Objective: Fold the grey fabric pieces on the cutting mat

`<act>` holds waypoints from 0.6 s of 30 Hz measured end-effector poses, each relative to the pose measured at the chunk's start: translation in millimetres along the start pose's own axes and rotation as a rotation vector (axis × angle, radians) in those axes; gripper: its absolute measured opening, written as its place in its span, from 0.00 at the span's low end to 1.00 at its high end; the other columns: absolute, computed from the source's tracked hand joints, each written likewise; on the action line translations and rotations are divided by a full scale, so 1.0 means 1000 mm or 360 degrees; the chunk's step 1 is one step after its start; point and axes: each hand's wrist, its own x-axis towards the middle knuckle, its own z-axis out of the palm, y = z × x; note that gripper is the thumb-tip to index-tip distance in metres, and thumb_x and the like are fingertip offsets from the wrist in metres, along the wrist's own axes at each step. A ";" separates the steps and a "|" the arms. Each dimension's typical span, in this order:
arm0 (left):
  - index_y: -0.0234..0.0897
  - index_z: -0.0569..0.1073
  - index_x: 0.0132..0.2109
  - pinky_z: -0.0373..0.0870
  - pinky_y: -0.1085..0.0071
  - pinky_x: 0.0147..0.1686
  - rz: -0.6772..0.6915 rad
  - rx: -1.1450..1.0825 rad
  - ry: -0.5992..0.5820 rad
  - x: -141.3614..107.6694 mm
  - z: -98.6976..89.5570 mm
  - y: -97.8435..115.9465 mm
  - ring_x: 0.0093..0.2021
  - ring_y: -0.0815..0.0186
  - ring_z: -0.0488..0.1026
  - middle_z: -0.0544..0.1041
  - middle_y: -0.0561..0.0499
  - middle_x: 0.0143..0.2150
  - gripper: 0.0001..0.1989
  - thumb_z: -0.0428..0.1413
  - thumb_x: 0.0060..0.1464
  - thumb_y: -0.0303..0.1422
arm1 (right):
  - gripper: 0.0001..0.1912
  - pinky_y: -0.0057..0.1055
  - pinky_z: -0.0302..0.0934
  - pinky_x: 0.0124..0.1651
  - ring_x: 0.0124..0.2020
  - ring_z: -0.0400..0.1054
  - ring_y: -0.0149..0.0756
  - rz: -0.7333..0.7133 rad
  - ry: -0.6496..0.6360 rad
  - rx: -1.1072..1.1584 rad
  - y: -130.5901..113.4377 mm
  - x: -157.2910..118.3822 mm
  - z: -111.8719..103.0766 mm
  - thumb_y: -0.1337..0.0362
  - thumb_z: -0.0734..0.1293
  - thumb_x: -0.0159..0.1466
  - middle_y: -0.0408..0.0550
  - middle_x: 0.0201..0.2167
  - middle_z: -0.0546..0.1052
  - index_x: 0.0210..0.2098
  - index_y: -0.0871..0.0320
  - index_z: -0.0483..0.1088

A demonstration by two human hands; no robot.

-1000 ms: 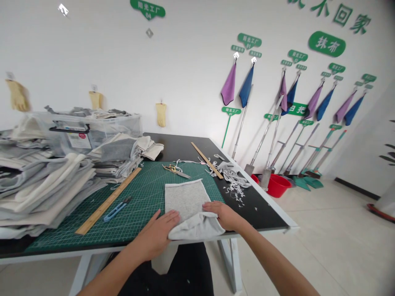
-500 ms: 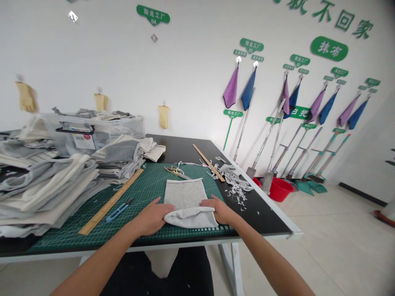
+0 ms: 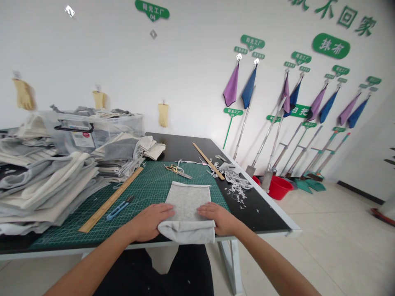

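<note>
A light grey piece of knit fabric (image 3: 189, 201) lies on the green cutting mat (image 3: 154, 193) in front of me. Its near end is turned up in a loose fold and hangs slightly over the table's front edge. My left hand (image 3: 151, 222) rests on its left side, fingers stretched flat over the cloth just above the fold. On the right side, my right hand (image 3: 220, 218) lies likewise, fingers extended flat on the fabric. Both thumbs are hard to make out. Gold-handled scissors (image 3: 179, 170) lie beyond the cloth's far edge.
Left are blue thread snips (image 3: 119, 208), a wooden ruler (image 3: 112, 199), fabric stacks (image 3: 46, 193) and a clear plastic bin (image 3: 117, 127). A second ruler (image 3: 208, 160) and fabric scraps (image 3: 236, 181) lie right. A red bucket (image 3: 280, 188) and mops stand by the wall.
The grey fabric has slid toward me, so its folded end now passes the table edge. Both hands have moved with it, and more of the scissors' blades shows.
</note>
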 end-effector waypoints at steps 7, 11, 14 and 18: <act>0.43 0.76 0.51 0.65 0.60 0.57 -0.0004 -0.0097 0.0049 0.012 0.002 -0.017 0.53 0.63 0.72 0.76 0.51 0.55 0.22 0.46 0.54 0.24 | 0.17 0.47 0.55 0.61 0.54 0.69 0.43 0.0084 0.0121 0.0065 0.013 -0.002 0.012 0.67 0.64 0.60 0.54 0.52 0.76 0.48 0.55 0.73; 0.44 0.77 0.49 0.62 0.58 0.60 0.0010 -0.0115 0.0028 0.018 0.001 -0.020 0.52 0.64 0.73 0.78 0.52 0.51 0.20 0.47 0.55 0.25 | 0.15 0.47 0.56 0.61 0.52 0.71 0.41 0.0166 0.0190 0.0120 0.019 -0.002 0.013 0.69 0.63 0.60 0.51 0.49 0.77 0.45 0.55 0.75; 0.44 0.77 0.49 0.60 0.58 0.61 0.0029 -0.0131 0.0002 0.020 0.002 -0.021 0.53 0.65 0.73 0.78 0.52 0.51 0.20 0.46 0.55 0.24 | 0.15 0.46 0.56 0.61 0.52 0.71 0.40 0.0217 0.0197 0.0109 0.022 -0.002 0.011 0.70 0.63 0.60 0.50 0.49 0.78 0.44 0.54 0.75; 0.43 0.77 0.49 0.60 0.59 0.61 0.0014 -0.0181 -0.0019 0.018 0.006 -0.024 0.53 0.64 0.72 0.77 0.50 0.53 0.20 0.47 0.54 0.24 | 0.18 0.48 0.55 0.61 0.52 0.70 0.41 0.0193 0.0162 -0.0027 0.023 -0.004 0.010 0.73 0.61 0.59 0.51 0.50 0.77 0.45 0.55 0.75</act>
